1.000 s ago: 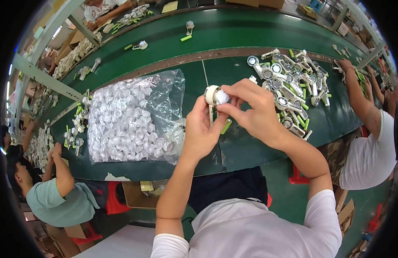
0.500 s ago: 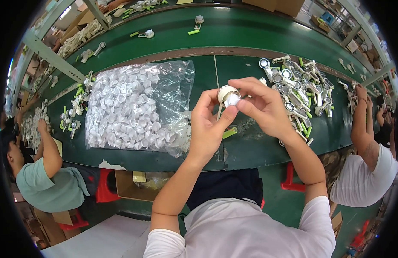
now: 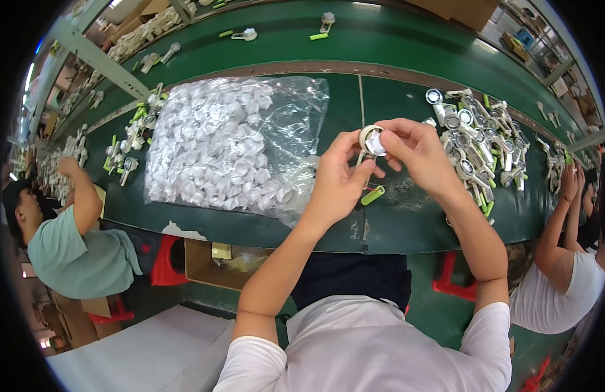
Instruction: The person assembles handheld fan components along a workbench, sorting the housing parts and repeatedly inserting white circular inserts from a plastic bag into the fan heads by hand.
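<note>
Above the table edge, my left hand (image 3: 342,179) is closed around a cream handheld fan body (image 3: 366,138) with a round, ring-like head. A small white plastic cup-shaped piece (image 3: 377,144) sits at the ring's opening. My right hand (image 3: 417,157) pinches that piece with thumb and fingers against the ring; how deep it sits is hidden. From the fan body a green cylindrical battery (image 3: 373,195) hangs on thin wires below my hands. To the left lies a clear plastic bag (image 3: 293,117) full of similar white pieces.
A pile of cream fan bodies with green batteries (image 3: 475,140) lies to the right, a smaller cluster (image 3: 129,147) to the left. Beyond runs a green conveyor belt (image 3: 394,46) carrying several units. Co-workers sit at left (image 3: 87,255) and right (image 3: 557,287). An open carton (image 3: 208,271) stands below the table.
The view has shifted, moving the table contents rightward. The fan head has turned so its ring opening shows more, and my right fingers have shifted on the white piece.
</note>
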Tool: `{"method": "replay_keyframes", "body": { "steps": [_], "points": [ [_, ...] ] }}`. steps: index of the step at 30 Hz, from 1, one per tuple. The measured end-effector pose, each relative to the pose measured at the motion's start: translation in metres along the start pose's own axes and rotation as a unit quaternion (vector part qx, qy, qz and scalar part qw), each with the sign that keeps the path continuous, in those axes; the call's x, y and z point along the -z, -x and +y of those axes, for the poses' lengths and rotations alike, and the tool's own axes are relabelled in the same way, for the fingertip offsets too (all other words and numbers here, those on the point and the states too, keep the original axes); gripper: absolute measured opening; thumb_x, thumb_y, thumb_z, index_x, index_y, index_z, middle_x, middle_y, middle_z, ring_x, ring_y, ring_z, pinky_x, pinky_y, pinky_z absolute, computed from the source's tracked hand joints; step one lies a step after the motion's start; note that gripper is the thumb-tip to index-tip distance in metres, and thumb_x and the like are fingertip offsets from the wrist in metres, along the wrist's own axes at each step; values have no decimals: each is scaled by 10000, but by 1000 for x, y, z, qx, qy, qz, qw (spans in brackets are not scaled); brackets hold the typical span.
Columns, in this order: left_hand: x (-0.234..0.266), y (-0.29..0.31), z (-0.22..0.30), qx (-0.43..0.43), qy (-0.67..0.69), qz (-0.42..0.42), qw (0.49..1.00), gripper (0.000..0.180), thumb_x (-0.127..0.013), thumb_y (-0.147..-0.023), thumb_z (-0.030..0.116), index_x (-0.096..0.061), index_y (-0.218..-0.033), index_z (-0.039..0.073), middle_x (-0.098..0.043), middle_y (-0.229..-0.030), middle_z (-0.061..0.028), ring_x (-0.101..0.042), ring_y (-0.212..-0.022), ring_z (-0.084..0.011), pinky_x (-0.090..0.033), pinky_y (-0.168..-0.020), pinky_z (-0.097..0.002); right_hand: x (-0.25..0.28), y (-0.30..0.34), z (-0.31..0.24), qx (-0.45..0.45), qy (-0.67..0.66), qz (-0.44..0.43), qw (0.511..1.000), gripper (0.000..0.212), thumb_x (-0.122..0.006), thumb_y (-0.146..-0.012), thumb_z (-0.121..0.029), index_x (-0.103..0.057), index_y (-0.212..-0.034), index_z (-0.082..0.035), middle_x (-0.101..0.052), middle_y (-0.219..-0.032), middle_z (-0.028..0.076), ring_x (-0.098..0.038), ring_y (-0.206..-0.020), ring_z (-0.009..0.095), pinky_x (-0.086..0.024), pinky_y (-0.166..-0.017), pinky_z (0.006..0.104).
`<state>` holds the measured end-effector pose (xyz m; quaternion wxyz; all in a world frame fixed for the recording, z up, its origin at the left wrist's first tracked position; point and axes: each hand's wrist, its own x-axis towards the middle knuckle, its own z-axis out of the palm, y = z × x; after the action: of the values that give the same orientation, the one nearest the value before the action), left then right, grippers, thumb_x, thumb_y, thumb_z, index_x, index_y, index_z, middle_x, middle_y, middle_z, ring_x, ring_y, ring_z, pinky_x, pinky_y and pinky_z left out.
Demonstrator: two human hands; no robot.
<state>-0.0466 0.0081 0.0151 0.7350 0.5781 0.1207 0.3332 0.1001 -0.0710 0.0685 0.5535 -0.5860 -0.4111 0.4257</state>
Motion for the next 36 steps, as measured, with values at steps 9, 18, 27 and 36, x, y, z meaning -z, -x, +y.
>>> {"method": "replay_keyframes", "body": {
  "steps": [9, 18, 27, 36],
  "points": [
    [-4, 37, -10, -83, -227, 144, 960, 608, -635, -895, 15, -360, -1435, -36, -482, -1346, -184, -506, -1250, -275, -423, -1073, -396, 73, -143, 62, 198, 385, 271, 860, 352, -653, -921, -254, -653, -1079, 61, -698, -843, 123, -693, -793, 173, -529, -696, 307],
    [-6, 59, -13, -10, -229, 90, 969, 313, -631, -902, 4, -577, -1210, -13, -553, -1229, -97, -588, -1073, -186, -500, -932, -309, -57, -230, 156, 562, 406, -10, 720, 493, -672, -840, -282, -594, -1255, -27, -594, -1274, 196, -564, -1164, 393, -427, -1032, 466],
    [20, 32, 33, -44, -226, 155, 961, 212, -579, -964, 71, -604, -1134, -54, -647, -1072, -110, -636, -929, -170, -525, -869, -320, -86, -131, 102, 311, 354, -48, 881, 223, -615, -841, -157, -619, -985, 14, -535, -1186, 263, -578, -1050, 393, -506, -873, 471],
    [-74, -125, -29, -4, -479, -138, 867, 525, -752, -834, 274, -582, -1193, -68, -658, -1078, -206, -676, -945, -285, -544, -818, -360, -10, 65, 70, 94, 370, -51, 923, 283, -632, -905, -210, -580, -953, 63, -615, -1012, 276, -649, -885, 388, -533, -701, 470]
  ]
}}
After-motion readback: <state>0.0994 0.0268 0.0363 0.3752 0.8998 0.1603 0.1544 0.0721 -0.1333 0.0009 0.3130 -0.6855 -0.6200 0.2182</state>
